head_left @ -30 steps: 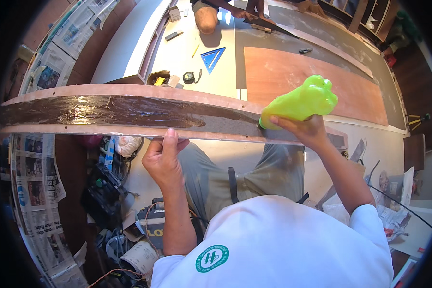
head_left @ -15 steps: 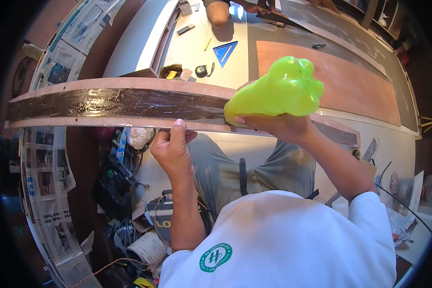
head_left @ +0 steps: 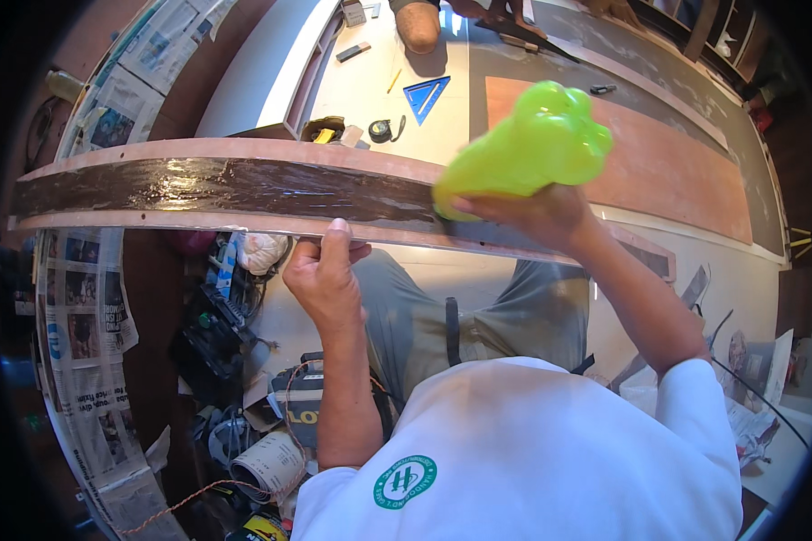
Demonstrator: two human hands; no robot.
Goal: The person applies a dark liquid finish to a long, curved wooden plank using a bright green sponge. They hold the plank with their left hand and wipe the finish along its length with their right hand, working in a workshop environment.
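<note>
Shifted along the board (head_left: 226, 148) toward the left hand (head_left: 329, 279) since one second earlier: green bottle (head_left: 532, 149) and right hand (head_left: 541, 215). Hands are apart. The left clamps the near edge about midway along, thumb above and fingers below, apparently to steady the board over the trousers (head_left: 514, 316). The right wraps around the bottle, which tilts, base raised and narrow end low at the board's middle band, probably so that its contents gather at the mouth; contact there is too blurred to tell. Glossy dark coating (head_left: 262, 189) runs from near the left end to the bottle. Pale margins along both long edges give the thumb a place beside the wet band. Beyond the far edge, a tape measure (head_left: 382, 131) lies near, a blue triangle (head_left: 427, 97) farther off. Between bottle and left hand some open band remains; toward the right end, the right forearm crosses the near edge, narrowing the room.
</note>
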